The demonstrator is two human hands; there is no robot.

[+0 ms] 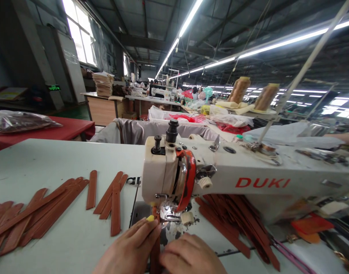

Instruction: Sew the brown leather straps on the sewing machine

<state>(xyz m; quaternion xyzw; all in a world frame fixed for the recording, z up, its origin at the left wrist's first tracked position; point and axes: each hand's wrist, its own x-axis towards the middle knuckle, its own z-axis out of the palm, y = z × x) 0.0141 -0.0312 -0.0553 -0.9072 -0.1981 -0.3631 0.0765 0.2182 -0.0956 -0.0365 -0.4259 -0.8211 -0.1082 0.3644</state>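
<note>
A brown leather strap (155, 254) lies lengthwise beneath the presser foot of a white sewing machine (214, 163). My left hand (131, 245) is closed on the strap's left side, its fingertips close to the needle area. Something yellow (150, 218) covers one of those fingertips. Curled fingers of my right hand (191, 254) hold the strap's near part from the right; their tips are partly hidden. Loose stitched straps (116, 209) lie left of the machine, beside a larger spread of straps (54, 205). Under the machine arm rests another pile of straps (234, 220).
Two thread cones (239, 90) stand behind the machine arm. A cloth-lined bin (134, 129) sits beyond the table's far edge. At the left is a red-covered table (66, 127) with a plastic bag (23, 121). Another person's arm (341, 139) shows at far right.
</note>
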